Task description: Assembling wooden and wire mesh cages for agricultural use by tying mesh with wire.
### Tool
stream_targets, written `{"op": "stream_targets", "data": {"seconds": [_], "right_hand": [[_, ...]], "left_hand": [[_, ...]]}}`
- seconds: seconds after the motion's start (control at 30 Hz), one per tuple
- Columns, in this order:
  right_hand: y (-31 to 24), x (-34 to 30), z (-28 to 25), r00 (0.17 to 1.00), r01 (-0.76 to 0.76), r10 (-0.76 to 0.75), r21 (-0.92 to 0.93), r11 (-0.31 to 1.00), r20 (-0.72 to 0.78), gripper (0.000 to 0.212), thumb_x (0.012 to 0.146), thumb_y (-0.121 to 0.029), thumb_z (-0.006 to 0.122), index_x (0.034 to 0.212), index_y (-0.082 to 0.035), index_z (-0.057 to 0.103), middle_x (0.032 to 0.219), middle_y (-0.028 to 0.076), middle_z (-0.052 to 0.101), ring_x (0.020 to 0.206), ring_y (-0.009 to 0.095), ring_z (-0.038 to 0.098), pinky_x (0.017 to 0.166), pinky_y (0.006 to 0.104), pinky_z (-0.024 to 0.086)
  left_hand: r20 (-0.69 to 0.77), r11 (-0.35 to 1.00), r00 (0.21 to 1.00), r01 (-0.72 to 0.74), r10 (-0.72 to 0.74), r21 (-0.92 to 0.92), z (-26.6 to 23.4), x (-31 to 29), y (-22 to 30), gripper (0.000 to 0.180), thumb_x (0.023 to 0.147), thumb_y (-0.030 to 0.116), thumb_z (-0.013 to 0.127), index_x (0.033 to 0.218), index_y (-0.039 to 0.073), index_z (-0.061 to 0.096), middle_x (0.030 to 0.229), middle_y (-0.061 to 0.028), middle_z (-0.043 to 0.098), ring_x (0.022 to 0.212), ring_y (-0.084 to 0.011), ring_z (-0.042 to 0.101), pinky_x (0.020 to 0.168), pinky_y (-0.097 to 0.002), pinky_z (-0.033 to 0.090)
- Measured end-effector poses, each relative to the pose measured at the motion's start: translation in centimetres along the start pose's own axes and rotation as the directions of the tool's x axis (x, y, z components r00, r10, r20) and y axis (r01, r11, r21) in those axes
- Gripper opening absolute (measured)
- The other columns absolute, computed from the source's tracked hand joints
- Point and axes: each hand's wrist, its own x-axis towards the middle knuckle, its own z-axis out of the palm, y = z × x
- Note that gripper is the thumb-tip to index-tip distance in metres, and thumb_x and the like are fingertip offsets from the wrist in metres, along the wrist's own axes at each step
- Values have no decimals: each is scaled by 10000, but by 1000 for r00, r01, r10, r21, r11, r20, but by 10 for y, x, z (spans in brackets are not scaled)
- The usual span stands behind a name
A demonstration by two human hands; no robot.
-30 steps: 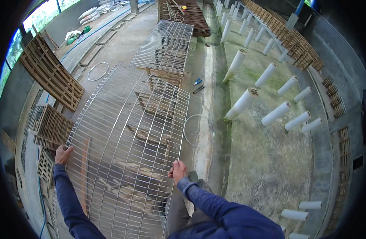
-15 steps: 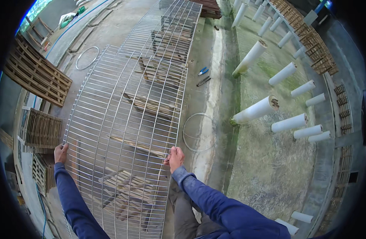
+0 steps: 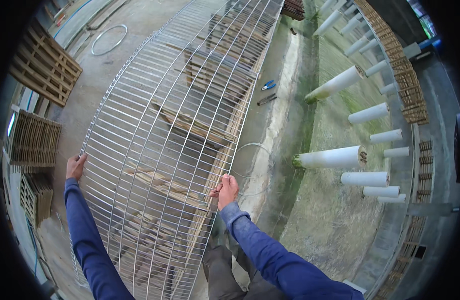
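Note:
A large silver wire mesh panel [image 3: 135, 133] stretches away in front of me. My left hand [image 3: 76, 167] is closed around its left edge. On the right edge, the curled fingers of my right hand [image 3: 227, 191] pinch the outer wire. Through the mesh I see a wooden frame; its long rail [image 3: 204, 217] runs just below the panel's right side. Slatted wooden pieces [image 3: 162, 184] lie under the wires. How far the panel sits above the frame is hard to tell.
Pliers with blue handles [image 3: 268, 85] and a dark hand tool [image 3: 267, 99] lie on the floor at right. A wire coil [image 3: 255, 187] is by my right hand, a wire ring [image 3: 109, 40] far left. Wooden racks [image 3: 35, 137] stand left; white posts [image 3: 335, 156] rise right.
My view has shifted. The mesh panel has moved relative to the wooden frame beneath, baring more of its right rail. Both hands keep their grip on the panel's edges.

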Motion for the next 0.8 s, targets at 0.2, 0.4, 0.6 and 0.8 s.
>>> {"op": "stream_targets", "data": {"seconds": [0.2,0.4,0.6,0.8], "right_hand": [[44,17,-4,1000,-5,5,-34,999,-2,211,983,-290,452,906,-95,470,608,21,471,483,153,524,440,322,518],[44,20,-7,990,26,-6,-147,989,138,182,927,-231,513,787,-116,499,676,9,489,581,175,543,552,336,496],[-16,67,-66,968,250,-173,-762,598,182,418,906,-430,588,1016,-27,600,939,99,606,749,211,614,550,304,483],[13,-47,-72,502,863,-373,-478,161,780,260,943,-160,556,1138,10,585,1030,119,629,885,190,596,805,319,479]], "left_hand": [[111,991,994,8,-23,132,43,10,-62,543,820,489,570,913,-38,662,753,-249,627,706,-331,608,686,-441,444],[-486,988,872,119,-56,100,63,-33,-17,597,764,551,648,1066,37,663,1016,-194,659,964,-334,619,821,-429,494],[-664,858,727,-216,-178,-466,99,-286,80,407,794,202,676,1157,28,613,1166,-197,586,1177,-359,507,1001,-417,399],[-600,632,199,244,-775,-736,82,-609,-53,161,883,104,587,999,26,666,920,-52,631,789,-143,596,707,-266,494]]}}
